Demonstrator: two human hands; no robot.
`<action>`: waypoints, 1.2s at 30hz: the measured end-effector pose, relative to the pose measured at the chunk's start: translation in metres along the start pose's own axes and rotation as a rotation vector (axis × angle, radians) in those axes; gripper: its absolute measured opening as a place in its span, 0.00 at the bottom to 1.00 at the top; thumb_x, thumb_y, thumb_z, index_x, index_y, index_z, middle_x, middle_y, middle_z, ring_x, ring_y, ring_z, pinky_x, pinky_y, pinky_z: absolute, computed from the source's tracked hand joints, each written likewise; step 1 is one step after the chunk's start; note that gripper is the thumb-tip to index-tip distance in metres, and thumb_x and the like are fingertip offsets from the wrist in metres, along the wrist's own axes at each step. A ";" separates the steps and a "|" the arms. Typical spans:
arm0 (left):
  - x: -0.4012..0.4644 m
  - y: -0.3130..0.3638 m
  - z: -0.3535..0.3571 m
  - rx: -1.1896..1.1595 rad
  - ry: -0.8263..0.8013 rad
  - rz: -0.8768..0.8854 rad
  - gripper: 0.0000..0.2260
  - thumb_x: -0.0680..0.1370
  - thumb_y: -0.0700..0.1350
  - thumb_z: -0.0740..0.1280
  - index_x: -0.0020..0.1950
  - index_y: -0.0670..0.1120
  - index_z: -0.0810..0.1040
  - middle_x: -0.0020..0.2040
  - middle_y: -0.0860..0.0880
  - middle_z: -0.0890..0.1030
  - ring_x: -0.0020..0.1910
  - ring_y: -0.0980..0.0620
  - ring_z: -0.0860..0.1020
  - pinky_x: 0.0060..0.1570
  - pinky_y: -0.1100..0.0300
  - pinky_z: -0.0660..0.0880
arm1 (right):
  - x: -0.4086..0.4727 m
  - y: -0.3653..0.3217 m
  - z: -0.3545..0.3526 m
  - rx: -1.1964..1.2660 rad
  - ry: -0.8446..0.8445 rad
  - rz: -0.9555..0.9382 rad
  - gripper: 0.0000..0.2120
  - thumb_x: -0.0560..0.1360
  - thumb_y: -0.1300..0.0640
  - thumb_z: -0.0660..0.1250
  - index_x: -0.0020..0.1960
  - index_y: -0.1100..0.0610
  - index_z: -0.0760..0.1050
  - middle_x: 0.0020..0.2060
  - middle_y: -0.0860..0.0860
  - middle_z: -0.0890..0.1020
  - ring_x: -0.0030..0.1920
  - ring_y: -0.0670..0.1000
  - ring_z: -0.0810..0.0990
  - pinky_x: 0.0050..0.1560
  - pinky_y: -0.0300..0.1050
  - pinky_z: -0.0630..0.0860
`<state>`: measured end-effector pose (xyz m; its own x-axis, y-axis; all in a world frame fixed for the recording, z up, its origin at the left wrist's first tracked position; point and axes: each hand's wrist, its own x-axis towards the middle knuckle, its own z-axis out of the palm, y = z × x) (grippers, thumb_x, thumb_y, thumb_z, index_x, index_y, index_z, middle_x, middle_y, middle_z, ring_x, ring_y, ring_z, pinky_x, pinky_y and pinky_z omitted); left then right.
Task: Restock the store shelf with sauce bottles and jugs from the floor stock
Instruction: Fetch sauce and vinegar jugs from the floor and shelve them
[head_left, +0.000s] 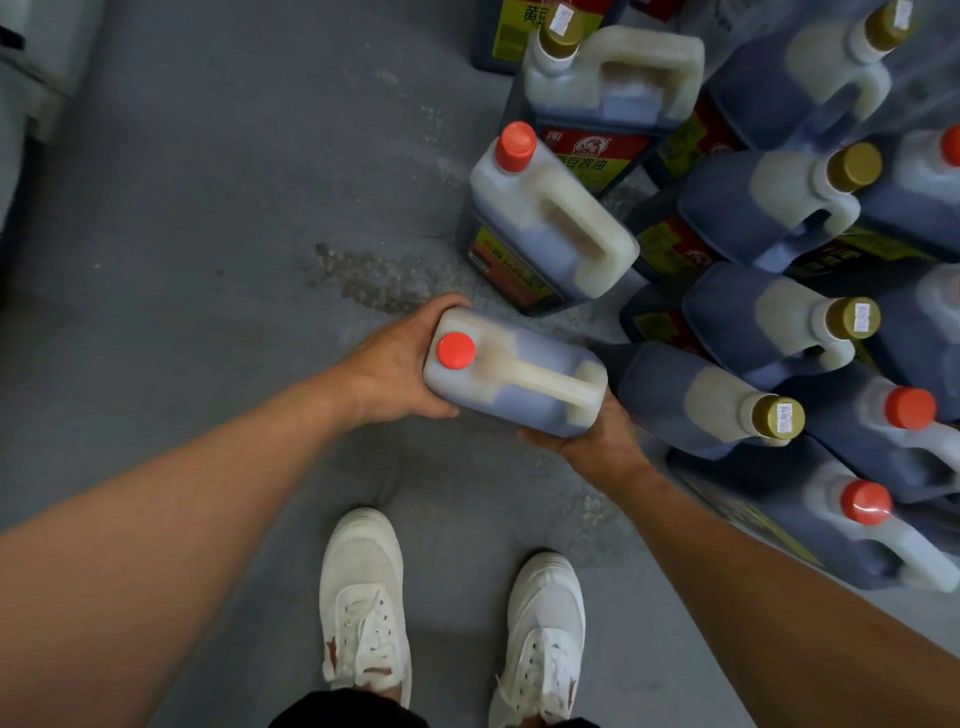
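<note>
Both forearms reach to centre frame, left hand (387, 364) and right hand (597, 436) clasping one red-capped jug (514, 374) above the floor (182, 260); remaining jugs (753, 322) crowd right, unshelved.

bare grey floor (208, 249) lies open to the left and ahead. to the right, packed jugs (769, 322) block the way, and a red-capped jug (540, 223) stands just beyond.
</note>
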<state>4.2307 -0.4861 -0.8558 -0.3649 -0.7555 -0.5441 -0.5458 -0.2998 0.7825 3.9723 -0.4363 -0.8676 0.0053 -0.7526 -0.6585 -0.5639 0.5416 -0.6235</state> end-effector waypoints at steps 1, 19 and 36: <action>-0.003 0.000 -0.001 -0.017 0.004 -0.018 0.45 0.55 0.53 0.78 0.68 0.65 0.62 0.56 0.56 0.79 0.56 0.53 0.79 0.56 0.57 0.77 | 0.000 -0.004 0.000 -0.003 -0.016 0.002 0.37 0.64 0.54 0.83 0.69 0.54 0.71 0.51 0.40 0.79 0.48 0.36 0.79 0.53 0.36 0.78; -0.230 0.075 -0.004 -0.703 0.191 -0.541 0.41 0.52 0.60 0.79 0.63 0.52 0.77 0.55 0.55 0.85 0.54 0.59 0.82 0.58 0.57 0.76 | -0.153 -0.103 -0.017 0.375 -0.594 0.398 0.28 0.66 0.56 0.80 0.63 0.46 0.75 0.59 0.52 0.84 0.59 0.56 0.83 0.59 0.65 0.79; -0.425 0.387 -0.136 -0.802 0.492 -0.291 0.36 0.59 0.53 0.79 0.66 0.59 0.73 0.55 0.54 0.85 0.55 0.50 0.83 0.54 0.47 0.80 | -0.367 -0.393 -0.163 0.400 -0.490 -0.010 0.27 0.70 0.49 0.77 0.67 0.52 0.76 0.58 0.56 0.85 0.58 0.59 0.84 0.62 0.64 0.78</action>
<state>4.2771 -0.3601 -0.2799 0.1562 -0.6932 -0.7036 0.1755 -0.6815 0.7104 4.0568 -0.4337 -0.3120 0.4399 -0.5505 -0.7095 -0.2100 0.7051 -0.6773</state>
